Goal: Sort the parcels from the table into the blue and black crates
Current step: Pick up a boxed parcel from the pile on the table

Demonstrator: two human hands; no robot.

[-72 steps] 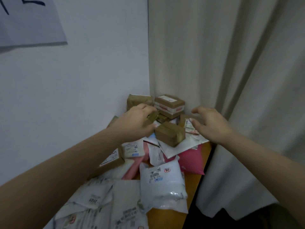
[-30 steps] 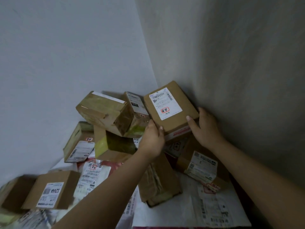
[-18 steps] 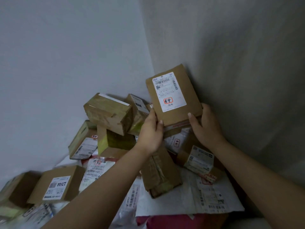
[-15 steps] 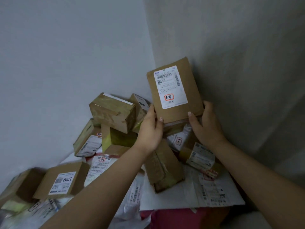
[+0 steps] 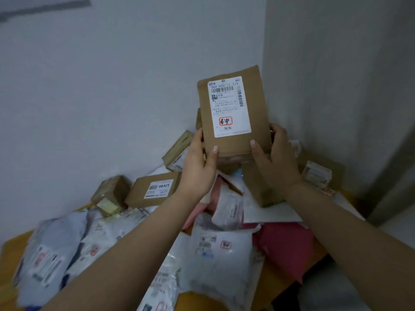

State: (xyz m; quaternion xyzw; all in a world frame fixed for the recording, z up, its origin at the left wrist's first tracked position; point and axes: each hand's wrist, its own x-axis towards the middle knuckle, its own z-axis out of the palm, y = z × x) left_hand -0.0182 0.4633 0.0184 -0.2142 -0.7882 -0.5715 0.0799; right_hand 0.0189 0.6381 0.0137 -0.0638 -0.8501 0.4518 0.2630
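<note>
Since half a second ago you have raised the brown cardboard parcel (image 5: 233, 111) higher above the heap and turned it more upright, so its white label (image 5: 230, 106) faces you squarely, with a red-ringed mark near the bottom. Your left hand (image 5: 198, 163) grips its lower left edge, thumb on the front, and your right hand (image 5: 275, 158) grips the lower right corner the same way. The parcel hangs clear of the other boxes, in front of the wall corner. Below, the wooden table (image 5: 9, 254) carries more brown boxes, one labelled box (image 5: 153, 190) just left of your left wrist, white mailers (image 5: 222, 257) and a pink bag (image 5: 285, 245)
</note>
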